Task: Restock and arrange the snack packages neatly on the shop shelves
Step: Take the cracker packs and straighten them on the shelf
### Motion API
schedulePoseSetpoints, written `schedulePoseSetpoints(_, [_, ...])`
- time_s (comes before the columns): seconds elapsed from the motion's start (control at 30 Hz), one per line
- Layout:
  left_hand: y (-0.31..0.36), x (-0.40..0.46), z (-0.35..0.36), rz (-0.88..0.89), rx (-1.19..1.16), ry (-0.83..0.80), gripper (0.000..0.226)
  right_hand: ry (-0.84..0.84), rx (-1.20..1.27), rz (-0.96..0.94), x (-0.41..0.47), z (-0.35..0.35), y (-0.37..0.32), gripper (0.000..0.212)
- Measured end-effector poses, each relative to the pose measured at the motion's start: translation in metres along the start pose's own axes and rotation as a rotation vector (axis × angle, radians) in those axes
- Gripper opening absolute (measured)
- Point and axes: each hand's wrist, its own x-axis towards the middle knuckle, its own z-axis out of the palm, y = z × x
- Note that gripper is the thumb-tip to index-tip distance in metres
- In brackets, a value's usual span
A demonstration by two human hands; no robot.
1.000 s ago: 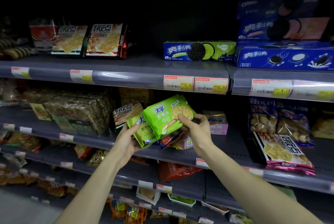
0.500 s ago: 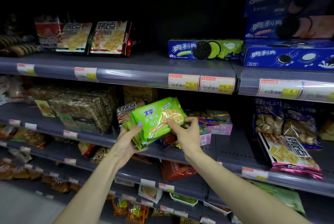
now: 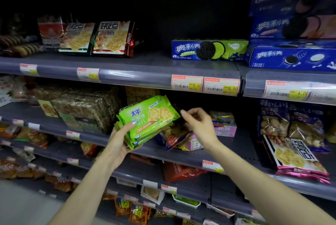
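Green cracker packs [image 3: 149,121], stacked and tilted, gripped from below in the left hand [image 3: 120,139] with thumb across the top pack, in front of the middle shelf [image 3: 181,153]; right hand [image 3: 198,124] just beside, apart, fingers [image 3: 185,113] loosely curled, holding nothing.
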Motion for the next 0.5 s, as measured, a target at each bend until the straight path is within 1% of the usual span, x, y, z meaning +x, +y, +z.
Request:
schedulePoseSetpoints(0.1, [0.004,-0.001,-0.005,0.023,-0.011,0.028,0.046,0.03,-0.121,-0.039,0.003,-0.015,0.0,0.02])
schedulePoseSetpoints(0.17, [0.006,-0.002,-0.008,0.033,-0.018,0.032,0.046,-0.024,-0.275,-0.102,-0.001,-0.017,0.001,0.017])
schedulePoseSetpoints(0.2, [0.007,-0.002,-0.01,0.037,-0.02,0.031,0.047,-0.077,-0.378,-0.154,-0.003,-0.016,0.003,0.019])
schedulePoseSetpoints(0.27, [0.009,-0.003,-0.012,0.041,-0.021,0.031,0.049,-0.236,-0.613,-0.258,-0.008,-0.011,0.01,0.034])
schedulePoseSetpoints(0.33, [0.009,-0.004,-0.013,0.041,-0.026,0.039,0.05,-0.379,-0.819,-0.293,-0.011,-0.006,0.019,0.052])
schedulePoseSetpoints(0.4, [0.01,-0.005,-0.015,0.042,-0.029,0.041,0.047,-0.429,-0.95,-0.272,-0.012,-0.003,0.023,0.06])
schedulePoseSetpoints(0.5, [0.01,-0.005,-0.018,0.04,-0.036,0.049,0.048,-0.444,-0.987,-0.233,-0.011,-0.005,0.026,0.067])
